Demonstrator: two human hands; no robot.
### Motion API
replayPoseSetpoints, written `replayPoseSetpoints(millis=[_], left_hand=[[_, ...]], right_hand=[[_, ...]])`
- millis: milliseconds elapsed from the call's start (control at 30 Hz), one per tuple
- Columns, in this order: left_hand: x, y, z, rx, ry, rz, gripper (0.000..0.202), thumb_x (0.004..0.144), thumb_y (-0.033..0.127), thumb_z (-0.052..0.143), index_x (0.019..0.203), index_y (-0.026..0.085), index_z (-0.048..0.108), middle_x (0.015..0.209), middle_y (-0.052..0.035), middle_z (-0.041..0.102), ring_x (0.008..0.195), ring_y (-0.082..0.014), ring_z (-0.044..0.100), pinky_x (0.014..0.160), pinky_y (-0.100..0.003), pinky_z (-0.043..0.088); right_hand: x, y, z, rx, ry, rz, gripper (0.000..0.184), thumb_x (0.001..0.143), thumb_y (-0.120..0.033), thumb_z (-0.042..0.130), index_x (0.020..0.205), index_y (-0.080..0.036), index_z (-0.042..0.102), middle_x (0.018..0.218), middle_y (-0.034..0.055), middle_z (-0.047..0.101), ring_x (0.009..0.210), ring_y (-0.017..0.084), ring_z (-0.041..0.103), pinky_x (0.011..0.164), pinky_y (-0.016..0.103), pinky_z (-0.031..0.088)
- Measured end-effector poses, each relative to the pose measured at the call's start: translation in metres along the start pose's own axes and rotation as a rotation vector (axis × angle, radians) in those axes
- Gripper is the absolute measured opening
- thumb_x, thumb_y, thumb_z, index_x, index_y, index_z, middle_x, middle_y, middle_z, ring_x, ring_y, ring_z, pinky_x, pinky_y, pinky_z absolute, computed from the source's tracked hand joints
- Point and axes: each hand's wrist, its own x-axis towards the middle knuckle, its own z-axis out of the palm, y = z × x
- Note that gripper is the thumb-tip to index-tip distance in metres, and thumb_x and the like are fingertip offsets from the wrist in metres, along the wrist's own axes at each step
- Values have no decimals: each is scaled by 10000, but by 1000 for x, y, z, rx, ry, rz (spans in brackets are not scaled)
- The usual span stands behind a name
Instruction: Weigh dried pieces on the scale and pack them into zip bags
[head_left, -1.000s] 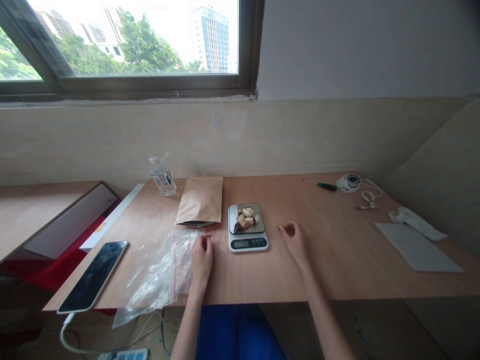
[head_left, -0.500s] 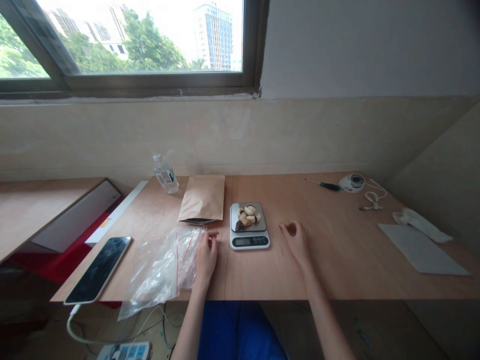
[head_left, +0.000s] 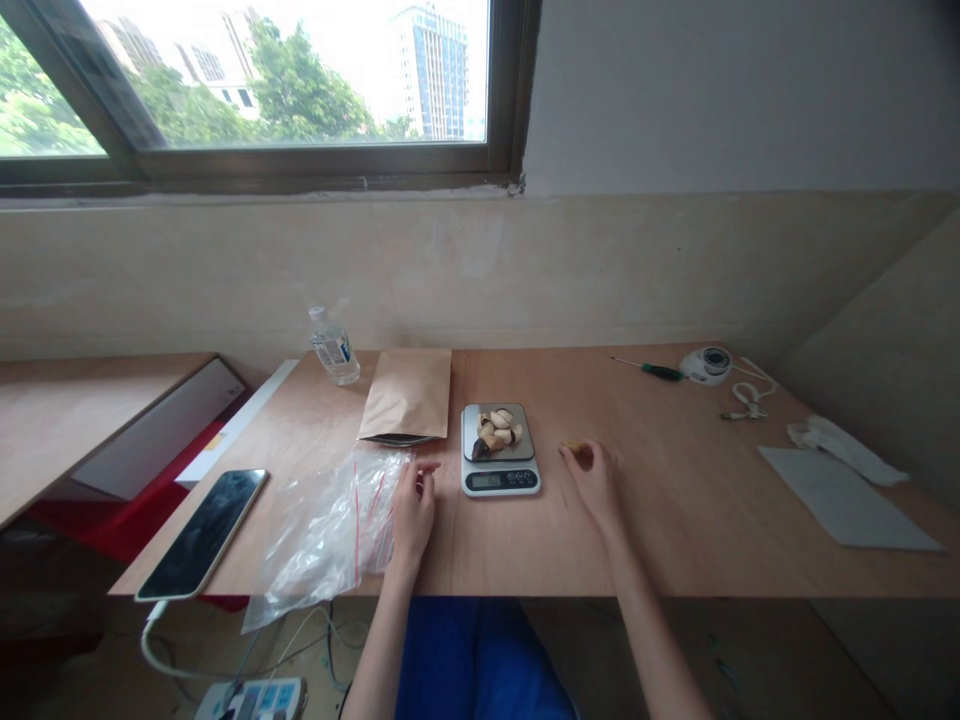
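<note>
A small white digital kitchen scale point(head_left: 501, 482) stands mid-table with several dried mushroom pieces point(head_left: 498, 434), cream with dark brown patches, heaped on its metal plate. To its right, my right hand point(head_left: 594, 480) pinches a small yellowish-brown mushroom piece point(head_left: 571, 447) between thumb and fingertips, close above the tabletop. On the scale's left side, my left hand point(head_left: 415, 508) rests on the table, loosely bent with the fingers apart and nothing in it. Its outer edge touches clear plastic zip bags point(head_left: 330, 530). Behind them lies a brown kraft paper pouch point(head_left: 409, 395), its dark mouth facing me.
A water bottle point(head_left: 335, 347) stands at the back left, and a phone point(head_left: 202, 535) on a cable lies near the left edge. Farther right are a screwdriver point(head_left: 660, 372), a white dome camera point(head_left: 707, 366), a white crumpled cloth point(head_left: 847, 450) and a grey sheet point(head_left: 840, 500).
Both hands hold their positions, and the mushroom pieces on the scale stay as they were. Only the whole view has shifted very slightly.
</note>
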Motion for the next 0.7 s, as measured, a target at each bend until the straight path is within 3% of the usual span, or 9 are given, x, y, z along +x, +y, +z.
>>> replayPoseSetpoints(millis=[100,200,300,400,467,533,600,700], left_hand=[[-12,15,-9,45,48,40,204,856,221,384,930,202,573,898,-56,574,749,-171,551,678,-298,459],[-22,29,-29,166,274,12,215,864,233,377,950,195,571,936,-76,571,824,-197,538,724,-321,451],[-25,27,-53,448,409,-129,319,848,291,404,1099,139,529,1028,-137,546,939,-272,510,858,-454,403],[-25,8,-73,666,313,-350,472,805,392,450,1160,86,508,1053,-199,511,980,-370,494,809,-548,394],[-26,-9,-81,613,141,-386,403,788,377,452,1067,110,567,979,-168,547,908,-344,536,776,-501,422],[-27,-22,-87,489,74,-358,339,787,355,436,987,131,592,920,-132,574,827,-284,570,760,-428,440],[-27,-27,-92,395,102,-364,295,787,352,432,921,154,604,861,-100,601,750,-242,587,721,-377,446],[-21,-11,-101,358,252,-361,247,787,356,461,878,192,622,794,-57,627,666,-205,582,658,-334,434]], right_hand=[[0,3,1,5,-11,6,327,768,-507,533,842,-190,563,876,100,621,832,234,518,794,388,403],[1,5,3,-6,0,8,322,772,-494,527,862,-187,559,886,102,618,853,239,513,803,387,397],[1,7,3,-54,65,16,312,791,-464,491,891,-175,553,908,123,612,884,256,503,843,412,366],[0,8,1,-129,170,77,287,802,-390,451,919,-151,560,896,146,605,902,279,497,883,453,312],[-2,8,-1,-169,228,149,266,787,-336,454,926,-144,572,898,157,601,924,296,487,887,470,289],[-3,8,-3,-197,268,218,258,765,-302,464,931,-146,585,929,170,592,966,321,462,872,483,283],[-3,7,-5,-213,301,255,260,749,-283,469,935,-150,593,963,181,577,1002,347,433,855,497,280],[0,0,-11,-217,408,245,266,749,-252,456,954,-149,591,1016,192,549,1045,361,416,861,519,271]])
